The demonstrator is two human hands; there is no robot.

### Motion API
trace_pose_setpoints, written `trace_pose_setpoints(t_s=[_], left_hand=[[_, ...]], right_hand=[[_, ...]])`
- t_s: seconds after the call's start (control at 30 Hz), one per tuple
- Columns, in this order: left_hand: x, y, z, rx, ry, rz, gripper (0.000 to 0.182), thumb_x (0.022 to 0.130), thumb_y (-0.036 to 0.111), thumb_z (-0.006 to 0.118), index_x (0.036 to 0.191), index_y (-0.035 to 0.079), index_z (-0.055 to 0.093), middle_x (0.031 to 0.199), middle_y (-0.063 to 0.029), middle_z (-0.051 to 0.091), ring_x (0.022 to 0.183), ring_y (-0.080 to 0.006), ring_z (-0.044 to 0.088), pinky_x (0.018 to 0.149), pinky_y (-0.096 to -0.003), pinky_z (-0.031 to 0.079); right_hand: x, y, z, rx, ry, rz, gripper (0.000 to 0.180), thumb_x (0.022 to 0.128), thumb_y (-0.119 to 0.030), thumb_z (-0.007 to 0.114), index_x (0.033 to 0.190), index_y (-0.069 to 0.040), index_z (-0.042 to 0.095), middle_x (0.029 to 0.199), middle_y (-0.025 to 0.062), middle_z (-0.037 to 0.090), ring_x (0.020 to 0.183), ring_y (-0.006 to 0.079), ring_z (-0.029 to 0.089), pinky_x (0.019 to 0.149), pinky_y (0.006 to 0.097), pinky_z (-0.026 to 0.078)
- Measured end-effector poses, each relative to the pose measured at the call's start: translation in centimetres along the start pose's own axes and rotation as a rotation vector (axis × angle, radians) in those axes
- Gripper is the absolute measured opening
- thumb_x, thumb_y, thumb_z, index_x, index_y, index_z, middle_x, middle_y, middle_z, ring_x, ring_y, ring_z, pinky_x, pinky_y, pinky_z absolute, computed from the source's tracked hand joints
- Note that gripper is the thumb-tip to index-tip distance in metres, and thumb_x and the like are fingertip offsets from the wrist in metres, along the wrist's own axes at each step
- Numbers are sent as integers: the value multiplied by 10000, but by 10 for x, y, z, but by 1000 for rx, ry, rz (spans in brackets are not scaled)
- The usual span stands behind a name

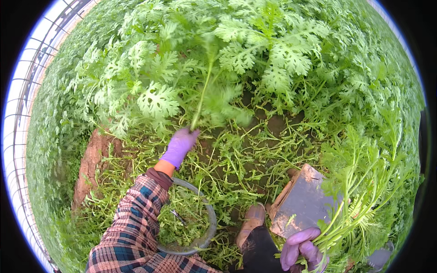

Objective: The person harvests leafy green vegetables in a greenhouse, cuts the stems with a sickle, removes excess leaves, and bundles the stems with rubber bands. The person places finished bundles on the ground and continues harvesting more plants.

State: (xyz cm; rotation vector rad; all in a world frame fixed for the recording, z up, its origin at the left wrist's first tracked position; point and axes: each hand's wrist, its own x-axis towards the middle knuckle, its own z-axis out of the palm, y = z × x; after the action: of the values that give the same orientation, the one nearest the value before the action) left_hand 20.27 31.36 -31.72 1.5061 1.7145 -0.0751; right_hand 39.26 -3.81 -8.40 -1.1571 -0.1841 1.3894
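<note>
My left hand [181, 145], in a purple glove under a plaid sleeve, grips the lower end of a single leafy green stalk [205, 92]. The stalk points away from me, and its leaves are blurred. At the lower right my right hand [304, 249], also in a purple glove, holds a bunch of similar leafy stems [355, 198] that fan up and to the right. The lobed leaves look like crown daisy greens. Below my left wrist lies a round grey ring-shaped rim [212, 221] around loose leaves, with a small dark metal tool [178, 217] among them.
Dense standing plants [283, 51] fill the far side and both flanks. Cut stems and leaves [235, 167] litter the dark soil. A dirty dark-topped block [300, 201] stands beside my shoe [253, 218]. Bare reddish earth [92, 163] shows at left, near a gridded greenhouse wall [25, 95].
</note>
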Motion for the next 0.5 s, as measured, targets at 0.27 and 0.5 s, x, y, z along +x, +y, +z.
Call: trace_pose_setpoints(t_s=[0.27,0.5], left_hand=[[114,-10,6,51,425,327,481,874,209,644,1285,-7,521,1075,-246,665,984,-367,650,846,-434,515],[98,20,-11,-37,227,171,442,882,300,677,1154,-40,599,915,-190,700,777,-307,679,724,-386,532]], right_hand=[[2,1,0,-73,43,-10,293,998,-272,534,1106,0,544,623,11,433,550,124,435,510,254,360],[-1,2,-4,-133,126,53,292,988,-266,546,1102,3,549,629,19,459,557,132,460,517,251,372]])
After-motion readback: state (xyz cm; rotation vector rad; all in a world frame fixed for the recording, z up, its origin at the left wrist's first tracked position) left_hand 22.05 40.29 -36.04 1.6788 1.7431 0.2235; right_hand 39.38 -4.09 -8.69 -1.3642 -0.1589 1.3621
